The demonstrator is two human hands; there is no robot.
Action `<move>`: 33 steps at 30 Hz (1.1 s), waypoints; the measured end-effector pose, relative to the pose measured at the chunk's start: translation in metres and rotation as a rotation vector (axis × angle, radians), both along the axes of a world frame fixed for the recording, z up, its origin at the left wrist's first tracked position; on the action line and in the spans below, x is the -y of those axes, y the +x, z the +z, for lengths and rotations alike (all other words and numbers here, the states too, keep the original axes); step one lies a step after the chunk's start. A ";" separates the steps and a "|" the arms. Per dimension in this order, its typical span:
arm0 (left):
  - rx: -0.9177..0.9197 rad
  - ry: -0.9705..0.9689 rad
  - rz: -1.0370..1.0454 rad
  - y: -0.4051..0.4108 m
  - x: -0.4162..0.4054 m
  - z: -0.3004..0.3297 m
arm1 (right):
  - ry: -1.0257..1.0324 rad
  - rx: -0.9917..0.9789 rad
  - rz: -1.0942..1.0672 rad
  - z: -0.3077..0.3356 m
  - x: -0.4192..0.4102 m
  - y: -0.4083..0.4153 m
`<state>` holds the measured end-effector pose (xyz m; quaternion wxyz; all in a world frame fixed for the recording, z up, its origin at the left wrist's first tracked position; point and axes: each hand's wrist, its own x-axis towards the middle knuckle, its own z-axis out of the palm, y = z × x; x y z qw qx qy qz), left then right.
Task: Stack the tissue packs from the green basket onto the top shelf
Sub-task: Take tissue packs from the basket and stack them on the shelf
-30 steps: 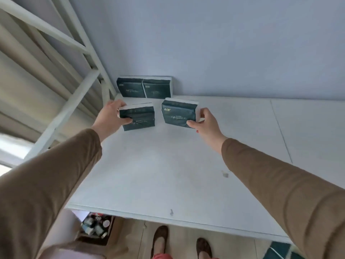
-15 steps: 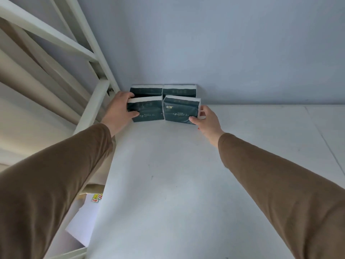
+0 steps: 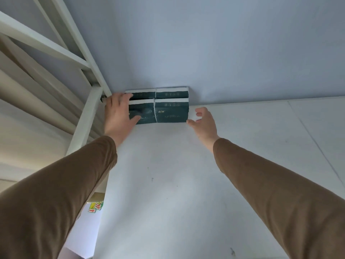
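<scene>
Four dark tissue packs (image 3: 157, 107) sit in a tight two-by-two block at the back left corner of the white top shelf (image 3: 177, 174), pressed against the pale wall (image 3: 205, 49). The step in hand looks like the end of a placement. The left hand (image 3: 119, 113) lies flat over the front left pack, fingers spread, its grip pressing on the pack more than clamping it. The right hand (image 3: 202, 120) has its grip apart, thumb tip at or just beside the front right pack's corner; contact is hard to judge from here. The next move probably calls for lifting both hands clear without nudging the block, then going back to the green basket, which is out of view. The shelf is bare and faintly scuffed elsewhere; a white metal frame (image 3: 87, 116) rises at its left edge.
</scene>
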<state>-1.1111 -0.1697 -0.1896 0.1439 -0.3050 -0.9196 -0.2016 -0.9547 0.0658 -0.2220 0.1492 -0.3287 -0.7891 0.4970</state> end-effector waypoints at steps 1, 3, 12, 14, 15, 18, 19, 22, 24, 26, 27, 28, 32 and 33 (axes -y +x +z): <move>-0.028 0.008 -0.041 0.011 -0.007 0.003 | 0.042 0.010 0.015 0.003 -0.003 0.014; -0.063 0.009 -0.141 0.038 -0.027 0.008 | 0.146 0.042 0.037 0.011 -0.012 0.048; 0.140 -0.106 -0.599 0.216 -0.166 -0.006 | 0.485 0.273 -0.052 0.027 -0.075 0.258; 0.154 -0.124 -0.682 0.267 -0.200 -0.007 | 0.533 0.317 -0.096 0.030 -0.091 0.313; 0.157 -0.130 -0.722 0.294 -0.218 -0.008 | 0.562 0.338 -0.118 0.031 -0.099 0.343; 0.147 -0.148 -0.834 0.383 -0.267 -0.010 | 0.642 0.397 -0.174 0.033 -0.123 0.439; 0.136 -0.154 -0.868 0.414 -0.282 -0.010 | 0.656 0.414 -0.187 0.032 -0.131 0.472; 0.111 -0.176 -0.952 0.507 -0.325 -0.011 | 0.665 0.483 -0.228 0.029 -0.157 0.569; 0.112 -0.181 -0.987 0.564 -0.349 -0.012 | 0.657 0.525 -0.251 0.027 -0.175 0.630; 0.115 -0.178 -1.021 0.614 -0.371 -0.015 | 0.640 0.541 -0.285 0.023 -0.193 0.684; 0.121 -0.178 -1.037 0.635 -0.381 -0.017 | 0.625 0.546 -0.303 0.020 -0.202 0.709; 0.128 -0.180 -1.054 0.655 -0.391 -0.020 | 0.609 0.554 -0.321 0.017 -0.211 0.732; 0.156 -0.209 -1.123 0.721 -0.440 -0.037 | 0.538 0.604 -0.400 -0.001 -0.256 0.806; 0.170 -0.216 -1.134 0.734 -0.455 -0.042 | 0.513 0.607 -0.417 -0.007 -0.270 0.820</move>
